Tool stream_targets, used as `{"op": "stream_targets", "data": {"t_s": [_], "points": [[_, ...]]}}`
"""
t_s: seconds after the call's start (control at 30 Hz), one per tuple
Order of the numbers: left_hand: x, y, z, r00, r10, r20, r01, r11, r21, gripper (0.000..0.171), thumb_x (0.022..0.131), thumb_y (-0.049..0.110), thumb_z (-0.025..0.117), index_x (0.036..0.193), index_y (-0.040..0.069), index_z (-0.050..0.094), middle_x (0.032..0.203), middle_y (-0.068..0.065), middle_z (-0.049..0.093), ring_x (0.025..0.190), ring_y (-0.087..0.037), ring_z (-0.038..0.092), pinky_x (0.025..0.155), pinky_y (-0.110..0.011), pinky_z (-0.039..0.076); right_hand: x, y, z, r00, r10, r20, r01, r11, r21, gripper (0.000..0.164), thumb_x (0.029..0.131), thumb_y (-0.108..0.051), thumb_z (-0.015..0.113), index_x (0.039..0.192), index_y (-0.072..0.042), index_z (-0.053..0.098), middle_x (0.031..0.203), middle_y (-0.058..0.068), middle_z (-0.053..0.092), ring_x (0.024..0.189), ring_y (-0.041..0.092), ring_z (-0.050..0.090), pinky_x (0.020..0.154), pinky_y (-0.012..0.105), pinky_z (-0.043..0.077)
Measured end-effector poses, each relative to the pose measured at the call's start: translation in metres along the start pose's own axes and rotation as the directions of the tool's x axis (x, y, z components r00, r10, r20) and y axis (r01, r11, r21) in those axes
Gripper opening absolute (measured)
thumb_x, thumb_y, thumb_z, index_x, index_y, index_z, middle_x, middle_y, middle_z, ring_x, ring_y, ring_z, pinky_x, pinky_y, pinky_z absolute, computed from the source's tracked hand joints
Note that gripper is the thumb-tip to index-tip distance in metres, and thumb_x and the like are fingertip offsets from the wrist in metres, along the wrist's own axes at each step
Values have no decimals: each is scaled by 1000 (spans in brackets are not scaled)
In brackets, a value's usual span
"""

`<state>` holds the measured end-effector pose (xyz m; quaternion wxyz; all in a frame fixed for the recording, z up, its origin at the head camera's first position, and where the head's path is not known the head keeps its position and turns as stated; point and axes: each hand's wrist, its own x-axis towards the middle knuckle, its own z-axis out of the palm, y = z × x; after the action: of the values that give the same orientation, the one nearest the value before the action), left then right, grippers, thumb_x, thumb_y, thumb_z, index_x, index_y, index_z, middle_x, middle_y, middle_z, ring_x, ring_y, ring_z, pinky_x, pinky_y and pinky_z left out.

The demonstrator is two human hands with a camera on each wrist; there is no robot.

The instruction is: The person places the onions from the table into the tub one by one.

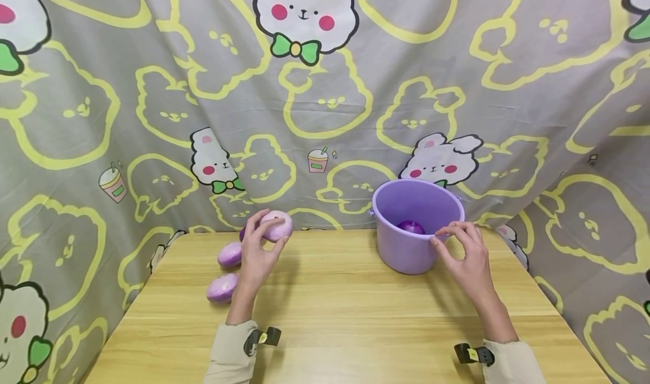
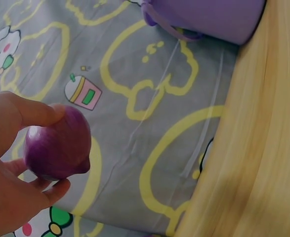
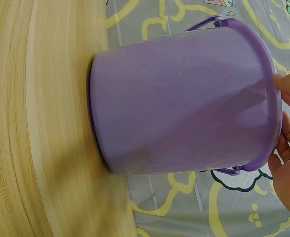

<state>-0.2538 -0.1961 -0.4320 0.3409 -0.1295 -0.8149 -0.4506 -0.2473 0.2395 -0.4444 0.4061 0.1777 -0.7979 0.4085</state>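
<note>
My left hand (image 1: 258,257) grips a purple onion (image 1: 278,226) between thumb and fingers, raised above the back left of the table. In the left wrist view this onion (image 2: 58,143) shows its pointed tip. Two more onions, a nearer one (image 1: 222,288) and a farther one (image 1: 230,254), lie beside that hand; a dark purple one (image 1: 242,234) is mostly hidden behind it. A purple bucket (image 1: 406,254) stands upright at the back right, another onion (image 1: 411,226) inside. With thumb and fingers, my right hand (image 1: 469,254) pinches the bucket's near right rim.
The wooden table (image 1: 345,316) stretches between the onions and the bucket. A grey curtain (image 1: 335,198) with yellow outlines and cartoon rabbits hangs right behind the table's back edge and along its sides. The bucket's handle (image 3: 204,22) hangs at its side.
</note>
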Motion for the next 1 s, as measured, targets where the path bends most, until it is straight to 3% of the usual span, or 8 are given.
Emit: {"op": "stream_targets", "data": {"t_s": [0.1, 0.57, 1.0], "points": [[0, 1, 0, 1000, 5, -6, -5, 1000, -12, 42, 77, -6, 85, 115, 9, 75, 147, -19, 48, 133, -36, 50, 95, -45, 54, 0, 0, 0, 1000, 4, 5, -4, 1000, -1, 23, 78, 5, 85, 95, -4, 73, 103, 12, 60, 107, 18, 48, 100, 23, 31], [-3, 8, 9, 997, 73, -26, -74, 997, -27, 41, 75, -7, 85, 112, 7, 75, 143, -23, 51, 132, -39, 50, 105, -51, 46, 0, 1, 0, 1000, 5, 4, -5, 1000, -5, 22, 78, 4, 85, 95, -5, 73, 103, 12, 60, 108, 21, 49, 100, 24, 31], [-5, 13, 14, 996, 87, -25, -88, 996, -35, 42, 74, -6, 86, 113, 8, 75, 142, -23, 53, 132, -39, 50, 106, -50, 44, -1, 1, -1, 1000, 19, 11, -19, 1000, -18, 21, 80, 2, 85, 95, -5, 73, 103, 12, 59, 109, 22, 48, 98, 34, 34]]}}
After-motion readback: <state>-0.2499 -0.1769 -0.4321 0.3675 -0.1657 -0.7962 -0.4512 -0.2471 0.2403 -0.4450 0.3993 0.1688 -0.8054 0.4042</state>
